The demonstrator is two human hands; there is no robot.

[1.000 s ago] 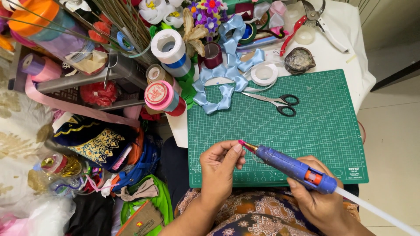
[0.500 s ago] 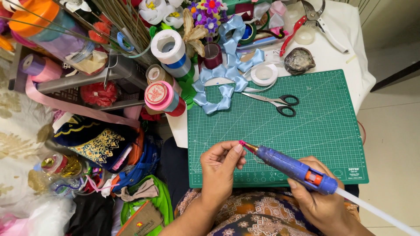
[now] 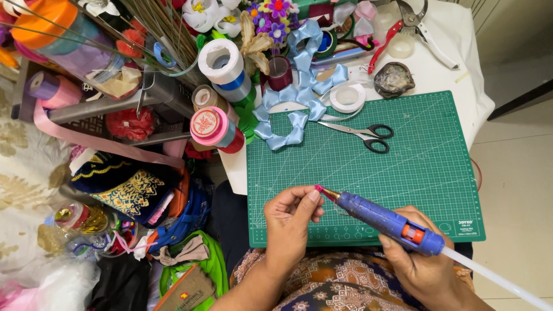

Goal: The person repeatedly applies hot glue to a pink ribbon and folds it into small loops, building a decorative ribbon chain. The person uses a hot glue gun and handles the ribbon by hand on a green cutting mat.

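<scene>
1. Head view: right hand (image 3: 423, 262) wraps the blue glue gun (image 3: 383, 220), near edge of the green cutting mat (image 3: 415, 167).
2. Left hand (image 3: 291, 222) pinches a small pink piece (image 3: 318, 188), fingertips closed on it, touching the gun's nozzle.
3. Scissors (image 3: 366, 133) and light-blue ribbon bow (image 3: 291, 115) lie at the mat's far side.

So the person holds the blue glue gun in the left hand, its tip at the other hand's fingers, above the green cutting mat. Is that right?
Not quite: the head view shows the blue glue gun in the right hand, not the left. Its tip meets the fingers of the left hand, above the green cutting mat, as you said.
</scene>
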